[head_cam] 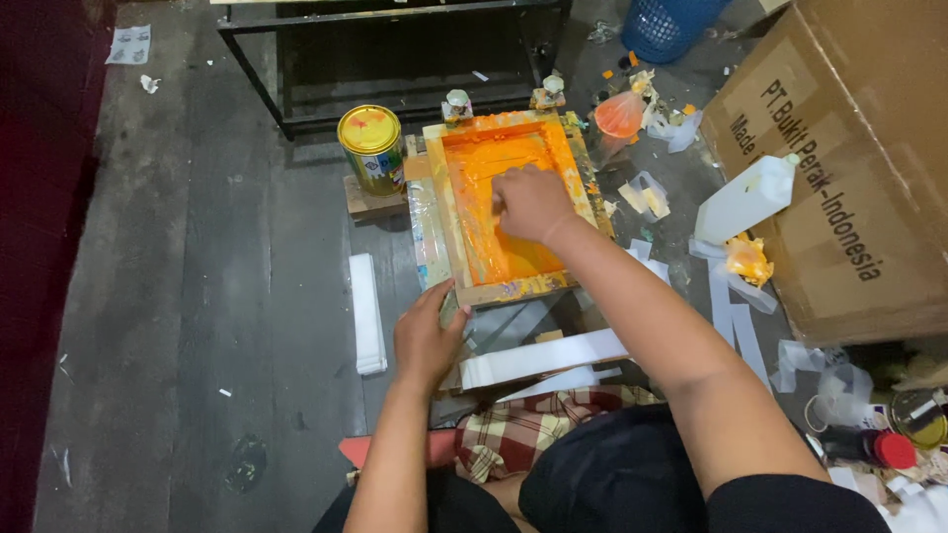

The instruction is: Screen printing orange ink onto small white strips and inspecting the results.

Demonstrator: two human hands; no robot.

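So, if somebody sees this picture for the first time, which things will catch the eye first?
First the wooden printing frame at the centre, its screen flooded with bright orange ink; the right hand presses down inside it while the left hand grips its near left corner. Next, the yellow tin can stands on a small board just left of the frame. At the right edge a big cardboard box looms, with a white plastic bottle leaning against it.

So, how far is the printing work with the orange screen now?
Done, it seems: orange ink already covers the mesh of the wooden screen frame. In hand: the right hand works inside the frame on the ink, fist closed, its tool hidden; the left hand steadies the near left corner. Left: white strips wait beside the frame, apparently unprinted.
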